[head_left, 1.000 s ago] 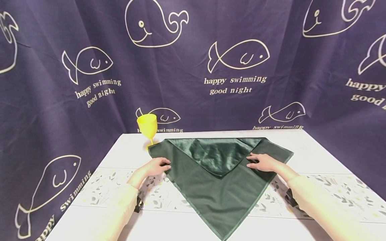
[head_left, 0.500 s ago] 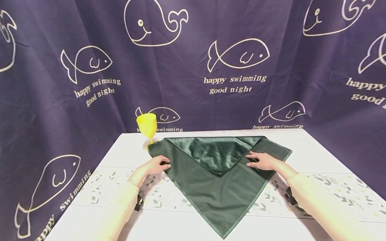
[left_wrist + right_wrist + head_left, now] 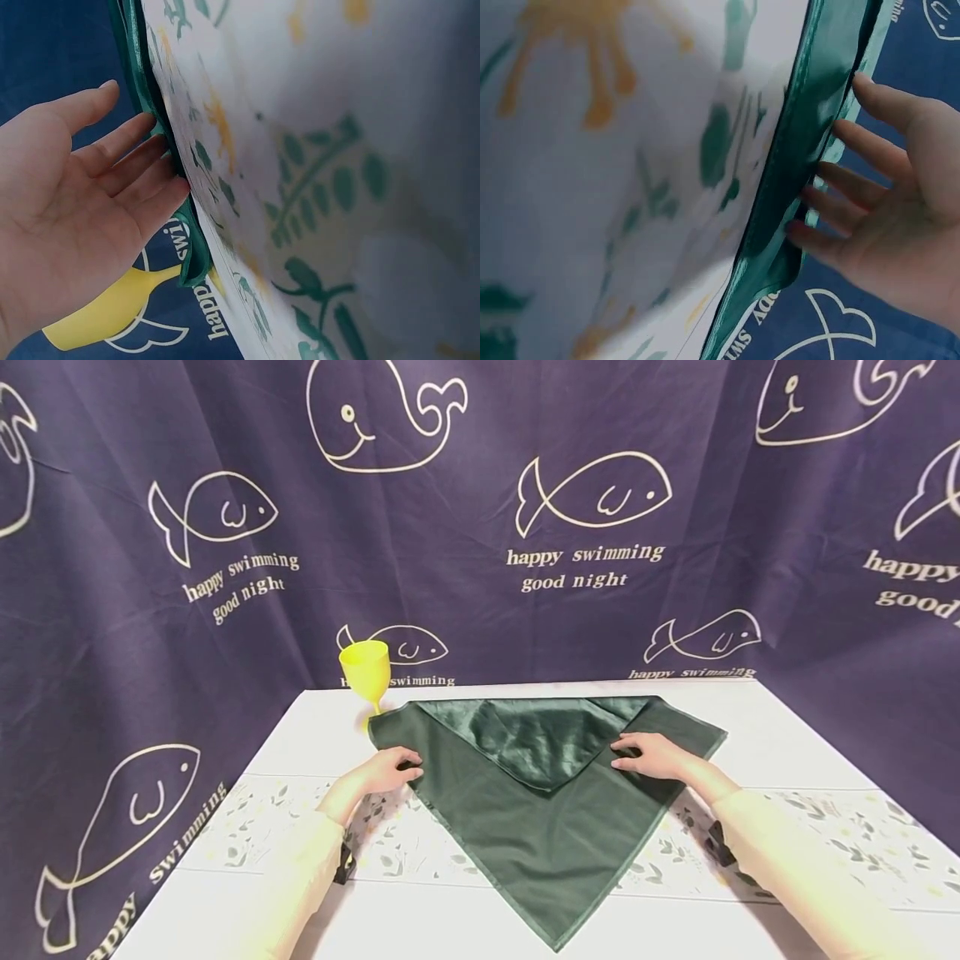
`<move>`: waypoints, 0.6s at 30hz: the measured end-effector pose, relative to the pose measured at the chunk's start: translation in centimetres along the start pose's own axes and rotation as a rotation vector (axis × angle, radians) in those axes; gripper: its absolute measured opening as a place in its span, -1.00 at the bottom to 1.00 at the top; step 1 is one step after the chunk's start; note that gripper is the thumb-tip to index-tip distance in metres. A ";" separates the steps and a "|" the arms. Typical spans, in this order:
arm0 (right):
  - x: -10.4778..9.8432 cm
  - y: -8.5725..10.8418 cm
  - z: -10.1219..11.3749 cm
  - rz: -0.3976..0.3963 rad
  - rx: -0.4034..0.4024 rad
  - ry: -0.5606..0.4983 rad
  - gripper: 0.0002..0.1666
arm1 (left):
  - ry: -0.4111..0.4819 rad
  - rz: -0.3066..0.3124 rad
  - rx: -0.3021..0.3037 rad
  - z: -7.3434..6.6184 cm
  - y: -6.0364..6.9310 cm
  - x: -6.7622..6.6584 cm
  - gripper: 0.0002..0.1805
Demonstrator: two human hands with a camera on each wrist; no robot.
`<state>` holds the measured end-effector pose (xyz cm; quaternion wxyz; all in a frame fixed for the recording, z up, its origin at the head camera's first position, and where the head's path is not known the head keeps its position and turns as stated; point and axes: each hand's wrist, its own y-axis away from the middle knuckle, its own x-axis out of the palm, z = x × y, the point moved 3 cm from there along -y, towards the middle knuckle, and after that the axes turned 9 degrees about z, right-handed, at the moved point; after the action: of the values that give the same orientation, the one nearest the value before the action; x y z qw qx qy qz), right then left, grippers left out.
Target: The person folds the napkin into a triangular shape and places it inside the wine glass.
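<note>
A dark green cloth [image 3: 540, 835] lies on the table, one point toward the near edge, its shiny far flap [image 3: 525, 735] folded over toward the middle. The left hand [image 3: 386, 771] rests with relaxed fingers on the cloth's left edge; in the left wrist view this hand [image 3: 90, 180] has its fingertips against the green edge [image 3: 196, 255]. On the cloth's right part, beside the flap, rests the right hand [image 3: 652, 756]. The right wrist view has that hand [image 3: 892, 180] with spread fingers touching the green fabric [image 3: 780, 187].
A yellow goblet [image 3: 366, 670] stands at the table's back left, close to the cloth's left corner. The white table [image 3: 795, 735] has a leaf-patterned band across it. A dark blue curtain [image 3: 465, 568] with fish and whale drawings hangs behind and at both sides.
The whole head view has shifted very slightly, with cloth and table edge a little higher in it. Both hands keep their places on the cloth.
</note>
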<state>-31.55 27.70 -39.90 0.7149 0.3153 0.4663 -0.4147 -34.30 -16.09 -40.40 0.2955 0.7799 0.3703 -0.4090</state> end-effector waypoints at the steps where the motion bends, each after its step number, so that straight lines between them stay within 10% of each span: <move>1: 0.0 -0.1 0.3 -0.037 -0.023 0.009 -0.50 | 0.001 -0.002 -0.002 0.0 0.0 -0.1 -0.66; 8: 0.6 -1.3 2.8 -0.173 -0.177 0.014 -0.62 | 0.010 -0.034 0.006 -0.1 -0.2 -0.1 -0.70; 18: 2.0 -2.6 6.5 -0.136 -0.347 0.037 -0.62 | 0.043 -0.070 0.008 0.4 -0.4 -0.3 -0.73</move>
<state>-30.80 20.43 -39.51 0.7202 0.1624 0.5641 -0.3698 -34.96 -16.26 -40.43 0.2698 0.7765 0.4017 -0.4036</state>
